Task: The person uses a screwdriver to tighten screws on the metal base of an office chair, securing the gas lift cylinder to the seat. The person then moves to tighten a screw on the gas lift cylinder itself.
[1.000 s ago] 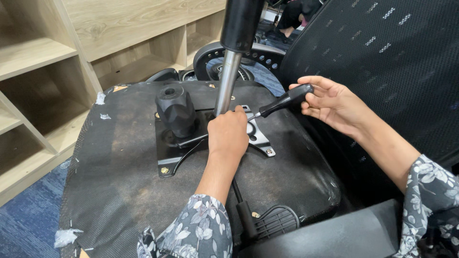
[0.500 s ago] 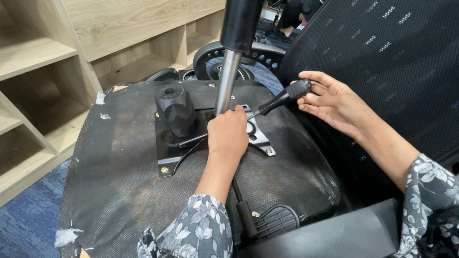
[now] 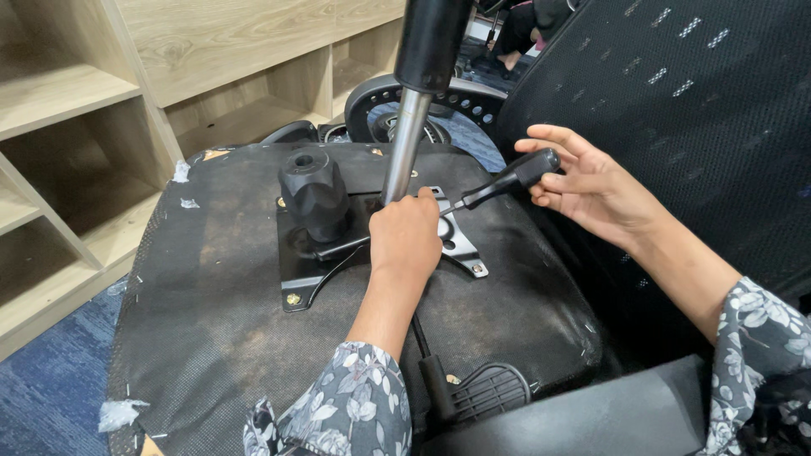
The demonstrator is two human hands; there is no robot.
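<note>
Upturned chair seat (image 3: 253, 338) lies underside up w/ the metal mechanism plate (image 3: 296, 270) bolted on. Left hand (image 3: 407, 241) sits at the base of the gas-lift column (image 3: 404, 148), fingers curled down; can't tell what they're gripping. Right hand (image 3: 587, 186) has fingers loosely wrapped on the screwdriver (image 3: 507, 180) handle. IMO keep the tip square in the screw, push down while turning so it doesn't cam out.

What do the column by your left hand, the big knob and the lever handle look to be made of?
Column: bare metal, likely steel, with a bright brushed sheen, under a black sleeve.
Knob: matte black moulded plastic, ribbed.
Lever handle in the right hand: black plastic or rubber grip, hard to tell.
</note>
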